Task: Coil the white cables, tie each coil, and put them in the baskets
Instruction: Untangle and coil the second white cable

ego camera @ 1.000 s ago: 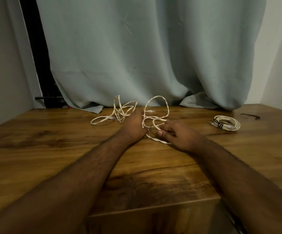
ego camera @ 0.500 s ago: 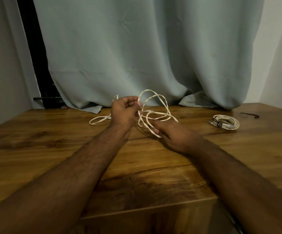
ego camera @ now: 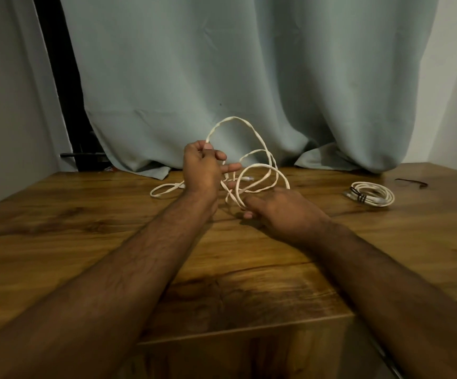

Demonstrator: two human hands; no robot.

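A loose white cable (ego camera: 260,170) rises in tangled loops above the wooden table (ego camera: 85,236). My left hand (ego camera: 201,168) is raised over the table and pinches the cable near the top of its tallest loop. My right hand (ego camera: 279,212) is lower, just above the table, and its fingers hold the bottom of the loops. One end of the cable trails on the table to the left (ego camera: 164,188). A second white cable (ego camera: 371,196), coiled and tied with a dark band, lies flat at the right. No basket is in view.
A pale blue-grey curtain (ego camera: 249,77) hangs along the table's back edge. A dark tie (ego camera: 410,183) lies at the far right near the coiled cable. The table's front edge drops off between my forearms.
My left hand lifted off the table with the cable, pulling its loops up. My right hand stayed low, holding the loops' bottom. The pile that lay behind my left hand has been drawn up.
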